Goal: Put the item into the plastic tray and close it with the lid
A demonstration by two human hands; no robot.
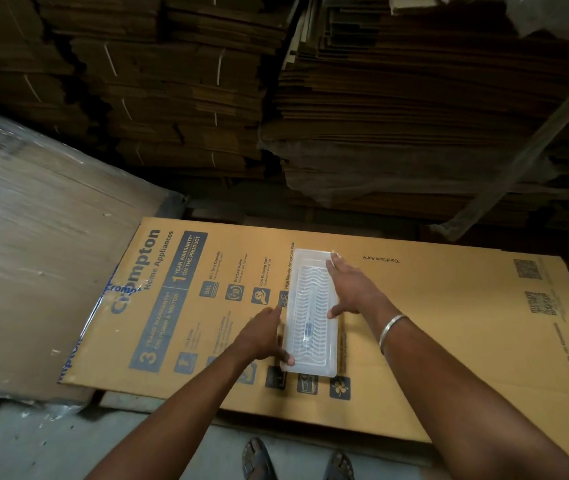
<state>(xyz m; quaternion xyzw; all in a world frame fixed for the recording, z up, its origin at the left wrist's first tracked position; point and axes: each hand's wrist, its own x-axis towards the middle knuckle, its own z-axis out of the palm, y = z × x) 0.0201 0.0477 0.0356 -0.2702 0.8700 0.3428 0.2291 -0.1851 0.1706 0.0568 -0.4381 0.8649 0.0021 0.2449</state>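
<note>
A long translucent white plastic tray (310, 311) lies on a flat printed cardboard sheet (432, 306), its slotted lid on top. A small blue item shows faintly through the lid near the middle. My left hand (265, 336) grips the tray's left edge near the front corner, thumb at the bottom rim. My right hand (352, 285) rests spread on the right side of the lid, fingertips reaching the far corner and thumb on the lid's right edge. A metal bangle sits on my right wrist.
Tall stacks of flattened cardboard boxes (414, 98) rise right behind the sheet. A plastic-wrapped board (33, 254) leans at the left. My sandalled feet (296, 462) stand on the grey floor in front of the sheet.
</note>
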